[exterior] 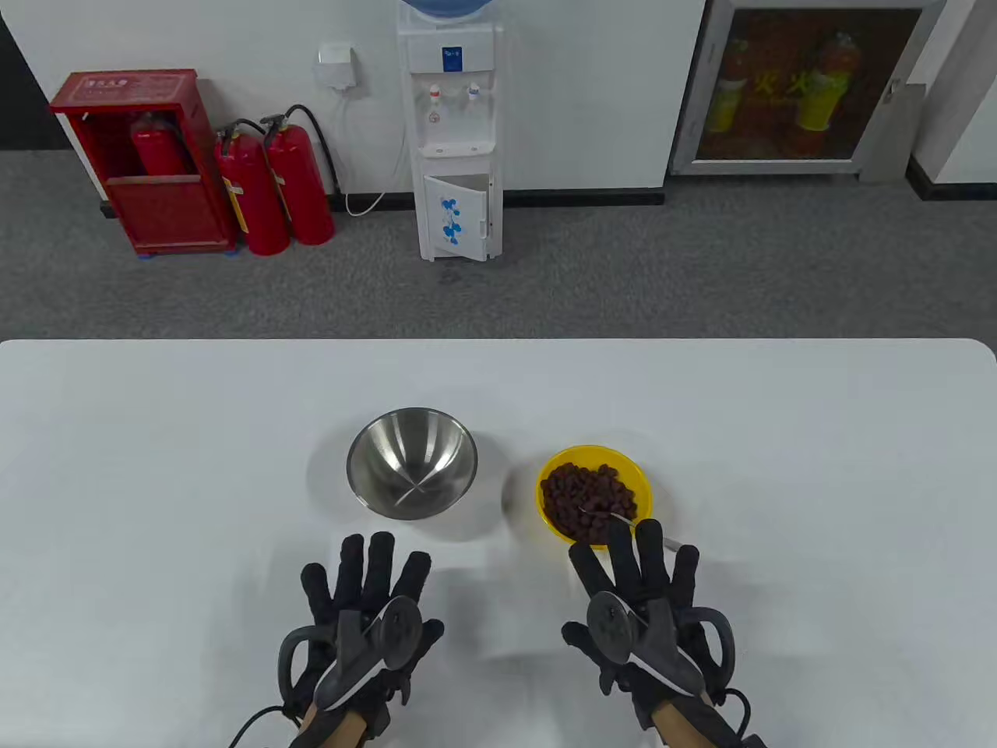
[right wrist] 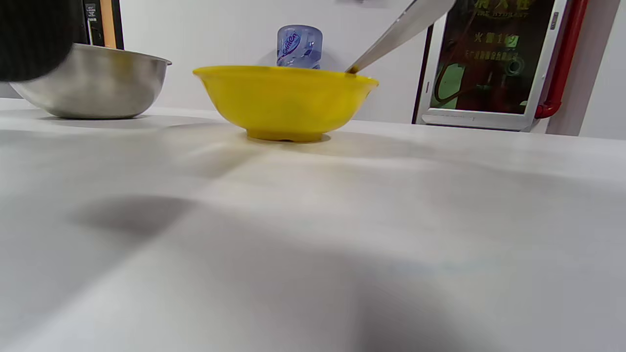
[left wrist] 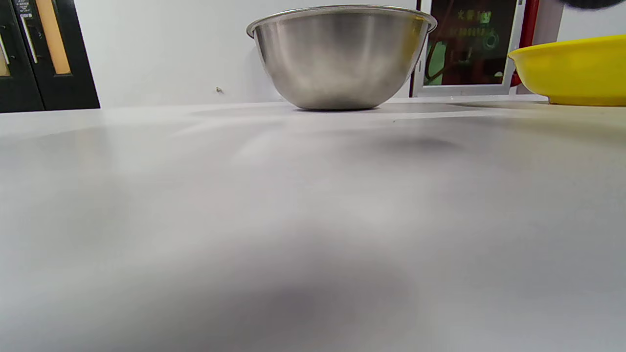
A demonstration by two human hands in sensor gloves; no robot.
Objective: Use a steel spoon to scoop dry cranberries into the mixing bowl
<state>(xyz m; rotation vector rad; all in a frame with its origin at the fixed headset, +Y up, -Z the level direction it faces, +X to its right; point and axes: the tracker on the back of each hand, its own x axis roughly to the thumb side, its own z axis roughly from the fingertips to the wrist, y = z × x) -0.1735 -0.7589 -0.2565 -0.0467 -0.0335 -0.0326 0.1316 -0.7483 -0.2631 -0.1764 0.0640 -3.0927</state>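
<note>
A steel mixing bowl point(exterior: 411, 472) stands at the table's middle, with nothing in it; it shows in the left wrist view point(left wrist: 341, 56) and the right wrist view point(right wrist: 100, 80). To its right a yellow bowl point(exterior: 632, 474) holds dry cranberries point(exterior: 586, 491); it also shows in the wrist views point(left wrist: 577, 71) point(right wrist: 286, 100). A steel spoon point(exterior: 615, 516) lies in it, handle point(right wrist: 398, 30) over the near rim, partly hidden by my right fingers. My left hand point(exterior: 370, 580) lies flat with fingers spread, just in front of the steel bowl. My right hand point(exterior: 635, 573) lies spread at the yellow bowl's near rim, holding nothing.
The white table point(exterior: 779, 436) stretches wide on both sides. Beyond its far edge stand a water dispenser point(exterior: 457, 132), red fire extinguishers point(exterior: 273, 183) and a red cabinet point(exterior: 148, 160) on grey carpet.
</note>
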